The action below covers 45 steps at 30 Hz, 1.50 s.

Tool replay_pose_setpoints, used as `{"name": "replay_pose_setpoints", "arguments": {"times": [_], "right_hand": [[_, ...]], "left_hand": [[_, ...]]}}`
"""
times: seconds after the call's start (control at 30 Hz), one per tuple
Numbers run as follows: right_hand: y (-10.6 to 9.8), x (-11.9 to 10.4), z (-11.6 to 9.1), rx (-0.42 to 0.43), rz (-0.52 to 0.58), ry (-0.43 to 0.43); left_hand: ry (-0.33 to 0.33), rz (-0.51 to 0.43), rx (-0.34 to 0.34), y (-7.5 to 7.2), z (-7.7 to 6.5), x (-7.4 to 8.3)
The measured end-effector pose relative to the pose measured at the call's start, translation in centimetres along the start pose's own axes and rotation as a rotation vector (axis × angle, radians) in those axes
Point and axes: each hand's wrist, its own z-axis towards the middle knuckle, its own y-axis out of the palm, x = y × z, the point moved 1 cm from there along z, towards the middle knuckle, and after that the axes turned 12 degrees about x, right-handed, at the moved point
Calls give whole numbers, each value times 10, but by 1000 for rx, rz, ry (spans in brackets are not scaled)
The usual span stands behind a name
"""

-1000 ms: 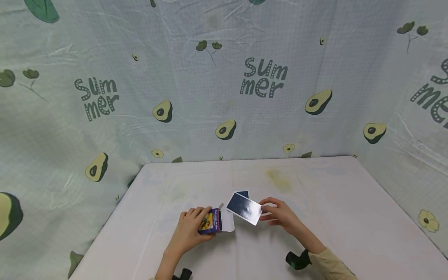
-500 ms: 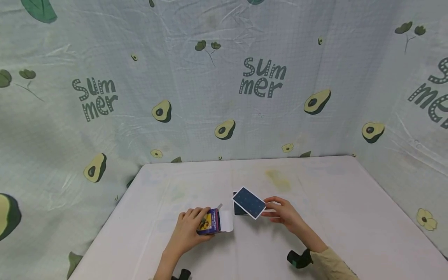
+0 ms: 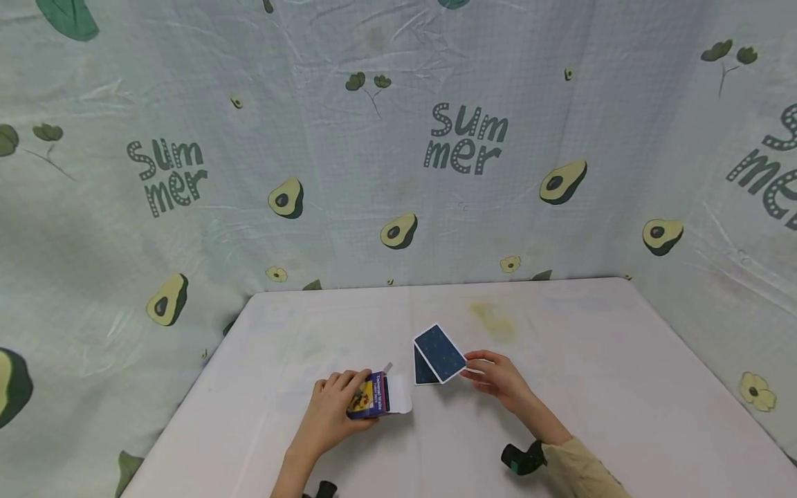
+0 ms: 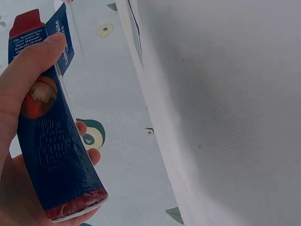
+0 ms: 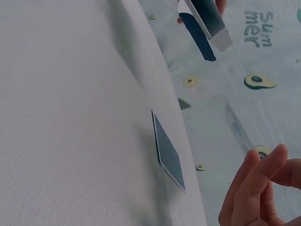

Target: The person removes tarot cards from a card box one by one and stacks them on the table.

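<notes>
My left hand grips a small purple-blue tarot card box, its white flap hanging open toward the right. From the left wrist view, the thumb presses along the narrow blue side of the box, near its raised red and blue end flaps. Right of the box are two blue-backed cards with white borders. The upper card lies slanted across the lower card, covering much of it. My right hand is beside the upper card's right corner; in the right wrist view its loosely bent fingers are apart from the cards.
A white-covered table lies under the hands. Behind and beside it hangs a pale curtain printed with avocados and lettering. Black wrist devices show near both forearms.
The upper card has turned from a tilted, shiny angle to lying slanted over the lower one, moving slightly away. My right hand has let go of it. The left hand stays nearly still.
</notes>
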Motion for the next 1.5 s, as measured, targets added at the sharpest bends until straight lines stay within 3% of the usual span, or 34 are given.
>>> {"name": "replay_pose_setpoints", "arguments": {"times": [0.27,1.5], "right_hand": [[10,2,3,42,0,15],[41,22,19,73,35,77]], "left_hand": [[1,-1,-1,0,-1,0],[-4,-2,-34,1,0,-1]]}}
